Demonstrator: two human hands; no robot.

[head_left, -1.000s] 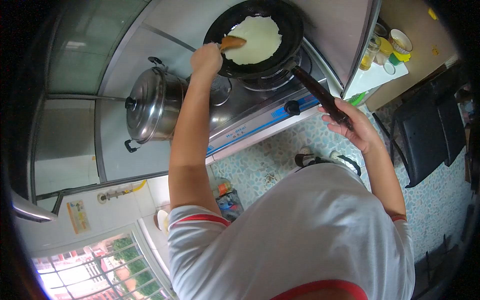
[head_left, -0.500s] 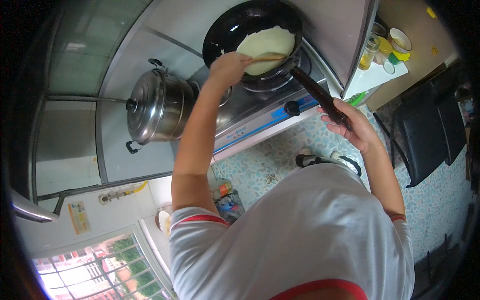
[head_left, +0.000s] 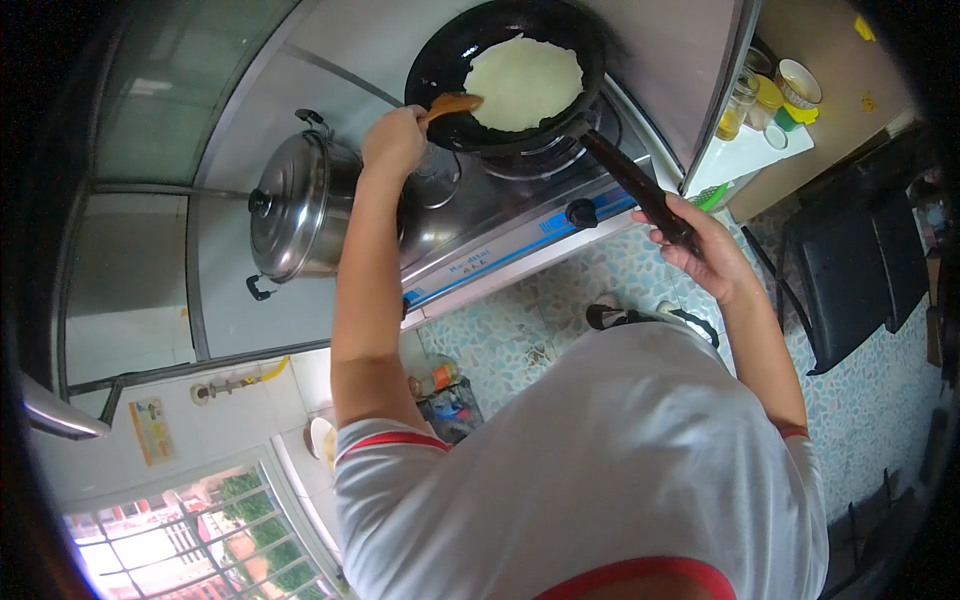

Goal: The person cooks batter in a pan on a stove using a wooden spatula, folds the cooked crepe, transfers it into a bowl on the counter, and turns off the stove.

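Observation:
My left hand (head_left: pixel 394 142) is closed around a wooden spatula (head_left: pixel 456 103), whose blade reaches over the wok's near-left rim to the edge of a pancake. The pale, thin pancake (head_left: pixel 525 85) lies fairly flat in the black wok (head_left: pixel 432 62), its outline slightly ragged. On the right, my right hand (head_left: pixel 712 252) is wrapped around the wok's long dark handle (head_left: pixel 640 186). Beneath the wok is a gas stove (head_left: pixel 480 225) with a black knob on its front.
A lidded steel pot (head_left: pixel 292 215) stands on the stove's left side. Jars (head_left: pixel 738 108) and a bowl (head_left: pixel 799 82) sit on a white shelf at the right. A black chair (head_left: pixel 850 270) stands on the patterned floor, and bottles (head_left: pixel 436 378) are below the stove.
My left hand and the spatula have moved left, from over the pancake to its left edge. The pancake now lies slightly higher and flatter. My right hand stays on the handle.

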